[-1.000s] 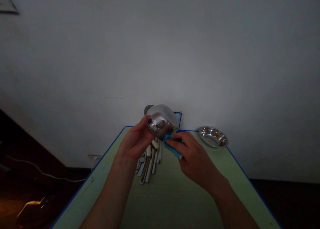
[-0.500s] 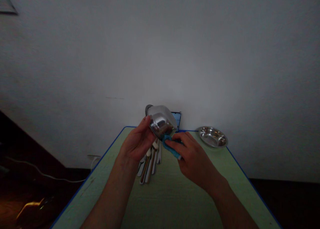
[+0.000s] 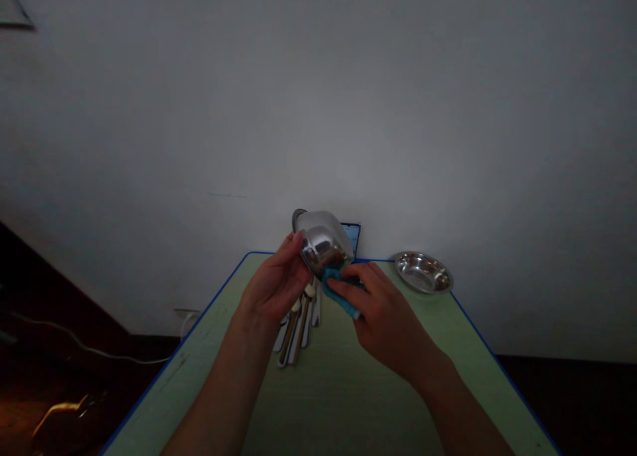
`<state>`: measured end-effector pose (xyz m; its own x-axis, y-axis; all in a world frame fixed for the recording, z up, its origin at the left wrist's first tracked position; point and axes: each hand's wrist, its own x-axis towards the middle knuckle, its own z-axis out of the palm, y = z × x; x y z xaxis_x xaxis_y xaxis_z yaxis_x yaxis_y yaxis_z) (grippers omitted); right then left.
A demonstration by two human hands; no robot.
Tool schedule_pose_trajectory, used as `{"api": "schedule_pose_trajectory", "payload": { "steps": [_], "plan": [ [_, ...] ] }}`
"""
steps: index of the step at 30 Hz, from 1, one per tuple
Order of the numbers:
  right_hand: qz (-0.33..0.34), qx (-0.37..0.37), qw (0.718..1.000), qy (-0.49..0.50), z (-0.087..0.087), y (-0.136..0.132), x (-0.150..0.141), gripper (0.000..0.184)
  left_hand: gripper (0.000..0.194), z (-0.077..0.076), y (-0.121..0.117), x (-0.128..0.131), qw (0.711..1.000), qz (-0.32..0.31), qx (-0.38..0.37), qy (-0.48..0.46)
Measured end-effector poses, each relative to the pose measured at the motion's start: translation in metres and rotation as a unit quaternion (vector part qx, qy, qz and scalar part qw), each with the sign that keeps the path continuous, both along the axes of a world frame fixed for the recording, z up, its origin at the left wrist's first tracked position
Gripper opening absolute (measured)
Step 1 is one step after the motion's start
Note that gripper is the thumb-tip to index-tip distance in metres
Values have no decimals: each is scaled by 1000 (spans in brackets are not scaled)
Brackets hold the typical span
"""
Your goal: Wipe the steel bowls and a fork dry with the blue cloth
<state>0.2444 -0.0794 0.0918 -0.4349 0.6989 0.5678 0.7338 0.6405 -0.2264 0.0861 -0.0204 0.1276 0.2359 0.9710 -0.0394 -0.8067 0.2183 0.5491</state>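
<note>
My left hand (image 3: 276,287) grips a stainless steel bowl (image 3: 322,242), which is tilted with its shiny outer side toward me. My right hand (image 3: 383,308) is shut on a blue cloth (image 3: 341,293), pressing it against the lower edge of the bowl. Just below both hands, a bunch of metal cutlery (image 3: 296,330) with pale handles lies on the table. The hands and bowl hide the upper part of the bunch.
The green table (image 3: 343,403) has a blue edge and stands against a grey wall. A shallow steel dish (image 3: 423,273) sits at its far right corner. A blue flat object (image 3: 352,235) stands behind the bowl. A white cable (image 3: 99,350) runs along the dark floor at left.
The bowl has turned slightly in my left hand, and both hands have drawn a little closer together. The blue cloth stays against the bowl.
</note>
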Motion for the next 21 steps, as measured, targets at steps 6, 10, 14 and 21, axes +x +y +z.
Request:
{"api": "schedule_pose_trajectory", "payload": {
  "steps": [6, 10, 14, 21],
  "plan": [
    [-17, 23, 999, -21, -1, 1, 0, 51, 32, -2, 2, 2, 1000, -5, 14, 6],
    [-26, 50, 998, -33, 0, 1, -1, 41, 29, -6, 4, 2, 1000, -11, 21, 8],
    [-40, 73, 995, -51, 1, 1, -1, 35, 32, -11, 6, 3, 999, -21, 37, 15],
    [-98, 115, 986, -77, -5, 4, 3, 36, 31, -17, 8, 7, 999, -25, 38, 22]
  ]
}}
